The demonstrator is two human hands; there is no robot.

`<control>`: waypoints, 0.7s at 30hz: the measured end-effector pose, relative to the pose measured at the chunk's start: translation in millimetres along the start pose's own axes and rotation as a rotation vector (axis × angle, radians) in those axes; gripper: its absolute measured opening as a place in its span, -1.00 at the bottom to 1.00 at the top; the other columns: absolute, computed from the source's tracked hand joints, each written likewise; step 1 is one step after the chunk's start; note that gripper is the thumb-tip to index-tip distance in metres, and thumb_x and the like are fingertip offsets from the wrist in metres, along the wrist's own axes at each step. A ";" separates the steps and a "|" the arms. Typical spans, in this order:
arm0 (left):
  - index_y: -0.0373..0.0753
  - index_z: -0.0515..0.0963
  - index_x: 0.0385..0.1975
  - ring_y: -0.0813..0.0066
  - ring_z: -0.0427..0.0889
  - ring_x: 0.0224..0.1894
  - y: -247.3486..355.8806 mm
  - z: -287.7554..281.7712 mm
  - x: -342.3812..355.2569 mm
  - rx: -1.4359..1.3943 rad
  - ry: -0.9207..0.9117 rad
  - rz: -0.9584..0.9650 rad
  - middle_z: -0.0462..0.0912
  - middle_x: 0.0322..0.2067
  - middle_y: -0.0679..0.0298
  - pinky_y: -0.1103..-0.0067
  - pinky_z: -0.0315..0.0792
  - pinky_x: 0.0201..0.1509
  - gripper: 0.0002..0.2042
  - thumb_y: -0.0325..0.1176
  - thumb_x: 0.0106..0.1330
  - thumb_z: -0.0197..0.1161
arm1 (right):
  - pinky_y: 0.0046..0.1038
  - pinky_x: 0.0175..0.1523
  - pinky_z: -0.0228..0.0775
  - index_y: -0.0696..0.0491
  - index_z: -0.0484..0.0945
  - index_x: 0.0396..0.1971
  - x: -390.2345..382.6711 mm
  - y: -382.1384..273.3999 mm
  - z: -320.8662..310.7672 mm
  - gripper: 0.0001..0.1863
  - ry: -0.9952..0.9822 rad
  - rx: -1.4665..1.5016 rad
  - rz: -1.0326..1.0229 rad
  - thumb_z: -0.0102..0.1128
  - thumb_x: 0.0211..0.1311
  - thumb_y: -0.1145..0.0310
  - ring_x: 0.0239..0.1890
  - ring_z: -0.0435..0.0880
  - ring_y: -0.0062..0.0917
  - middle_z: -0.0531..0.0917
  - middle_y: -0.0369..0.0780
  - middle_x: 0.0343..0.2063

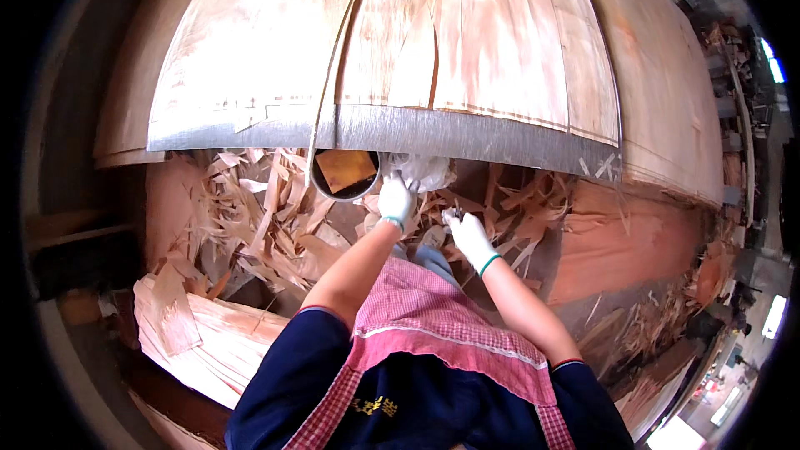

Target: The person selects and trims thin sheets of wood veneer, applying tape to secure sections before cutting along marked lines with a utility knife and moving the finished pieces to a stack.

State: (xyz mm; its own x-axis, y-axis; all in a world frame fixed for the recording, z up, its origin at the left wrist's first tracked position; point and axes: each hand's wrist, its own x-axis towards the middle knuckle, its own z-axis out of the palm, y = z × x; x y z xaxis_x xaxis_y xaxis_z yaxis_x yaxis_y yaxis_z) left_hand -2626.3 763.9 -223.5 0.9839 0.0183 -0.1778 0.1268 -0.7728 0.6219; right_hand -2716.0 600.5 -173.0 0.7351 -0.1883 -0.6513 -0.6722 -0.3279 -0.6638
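My left hand (396, 200), in a white knit glove, is closed just below the metal-edged front of the work table. A small greyish tip shows at its fingers, too small to name. Beside it on the left is a round dark bucket (372, 191) with a yellowish-orange block (345, 170) in it. Right behind the hand, a crumpled clear plastic bag (429, 172) hangs or lies by the table edge. My right hand (470, 235), gloved in white with a green cuff, is closed lower and further right. Something small and dark shows at its fingertips.
Thin wood veneer sheets (500, 42) cover the table, with dark gaps between some of them. A metal strip (400, 123) runs along its front edge. Torn veneer scraps (275, 208) litter the floor. Stacked veneer (200, 325) lies lower left, and a reddish sheet (625, 237) at right.
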 end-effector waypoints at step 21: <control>-0.26 0.49 -0.26 0.04 0.53 -0.23 100.0 -190.2 -99.3 -0.402 -0.446 0.679 0.52 -0.35 0.08 0.29 0.42 -0.15 -0.81 -0.30 0.24 0.24 | -0.60 -0.36 0.41 0.16 0.60 -0.25 -131.0 -220.5 -90.9 -0.82 -0.371 0.278 -0.150 0.17 0.32 0.35 -0.48 0.53 -0.71 0.63 -0.32 -0.47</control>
State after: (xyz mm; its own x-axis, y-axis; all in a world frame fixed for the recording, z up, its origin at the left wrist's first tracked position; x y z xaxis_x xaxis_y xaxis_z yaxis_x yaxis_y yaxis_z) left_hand -2687.4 805.4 1.4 0.7335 -0.6726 0.0981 -0.3466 -0.2459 0.9052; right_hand -2656.1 613.4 92.1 0.7783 0.2009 -0.5949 -0.5969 -0.0572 -0.8003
